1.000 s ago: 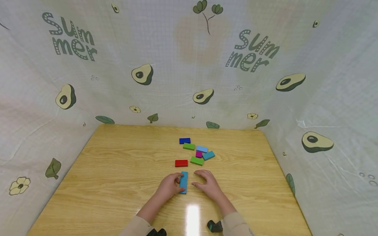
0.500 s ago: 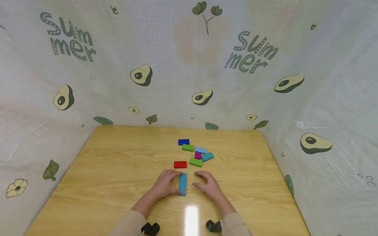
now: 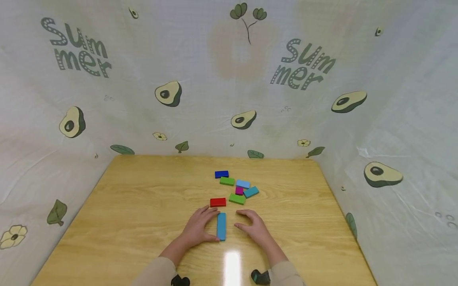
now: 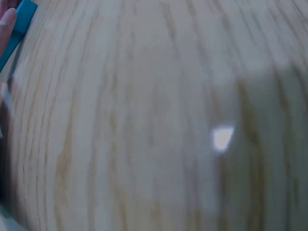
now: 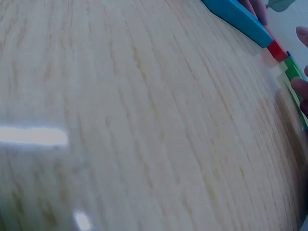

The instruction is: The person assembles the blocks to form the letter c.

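Observation:
A long blue block point(image 3: 221, 227) lies lengthwise away from me on the table. My left hand point(image 3: 195, 229) is on its left side, thumb and fingers spread, with tips at the block's near and far left corners. In the left wrist view a fingertip lies against the blue block point(image 4: 21, 24). To the right of the block, my right hand point(image 3: 254, 228) holds nothing; its thumb and fingers are apart and bent toward the block across a gap. Just beyond the left fingers sits a red block point(image 3: 218, 202).
Farther back are a dark blue block point(image 3: 221, 174), two green blocks point(image 3: 227, 181), a light blue block point(image 3: 243, 184), a magenta block point(image 3: 239, 191) and a teal block point(image 3: 251, 192). A printed cloth point(image 3: 200, 131) rises behind and beside the wooden table point(image 3: 143, 206).
My left hand has shifted left, its fingers spreading from a curled hold on the blue block to its left edge. My right hand has barely moved. The head view has tilted slightly.

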A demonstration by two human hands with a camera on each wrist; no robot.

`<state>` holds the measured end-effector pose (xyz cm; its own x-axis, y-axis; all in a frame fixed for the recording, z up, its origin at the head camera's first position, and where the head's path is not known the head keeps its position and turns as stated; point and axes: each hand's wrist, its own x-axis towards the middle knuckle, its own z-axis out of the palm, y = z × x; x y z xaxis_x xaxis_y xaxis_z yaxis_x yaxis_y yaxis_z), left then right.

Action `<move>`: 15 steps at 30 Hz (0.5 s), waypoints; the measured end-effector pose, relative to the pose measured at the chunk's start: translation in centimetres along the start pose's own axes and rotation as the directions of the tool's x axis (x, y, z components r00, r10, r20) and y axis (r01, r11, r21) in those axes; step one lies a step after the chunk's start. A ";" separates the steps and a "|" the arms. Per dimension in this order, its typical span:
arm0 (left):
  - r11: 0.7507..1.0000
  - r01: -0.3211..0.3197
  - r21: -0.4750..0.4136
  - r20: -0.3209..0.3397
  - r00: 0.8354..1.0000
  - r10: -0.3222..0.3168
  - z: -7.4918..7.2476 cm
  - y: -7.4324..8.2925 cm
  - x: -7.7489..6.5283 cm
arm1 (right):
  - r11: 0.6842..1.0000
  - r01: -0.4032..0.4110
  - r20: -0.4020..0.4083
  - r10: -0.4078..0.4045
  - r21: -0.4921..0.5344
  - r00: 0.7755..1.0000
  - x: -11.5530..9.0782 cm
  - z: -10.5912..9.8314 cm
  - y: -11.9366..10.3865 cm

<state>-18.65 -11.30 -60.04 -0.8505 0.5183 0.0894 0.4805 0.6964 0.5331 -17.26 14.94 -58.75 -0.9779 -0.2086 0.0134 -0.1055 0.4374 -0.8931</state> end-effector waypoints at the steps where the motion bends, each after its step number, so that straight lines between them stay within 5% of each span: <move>1: 1.000 0.005 -0.007 -0.008 1.000 -0.005 0.1 0.0 -0.1 | 1.000 0.005 0.002 -0.005 -0.008 1.000 0.0 0.0 0.0; 7: 1.000 0.002 -0.008 -0.060 0.998 -0.003 0.1 0.1 -0.3 | 0.999 0.022 -0.037 -0.023 -0.030 0.999 0.2 0.4 -0.4; 15: 0.997 -0.009 0.075 -0.087 0.996 0.016 0.5 0.3 -0.1 | 0.997 0.035 -0.211 -0.050 -0.072 0.976 1.9 0.3 -0.8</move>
<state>-18.30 -10.90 -60.27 -0.8583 0.4838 0.1709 0.5028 0.7269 0.4678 -18.94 13.92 -58.12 -0.9875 -0.0410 0.1523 -0.1527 0.4913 -0.8575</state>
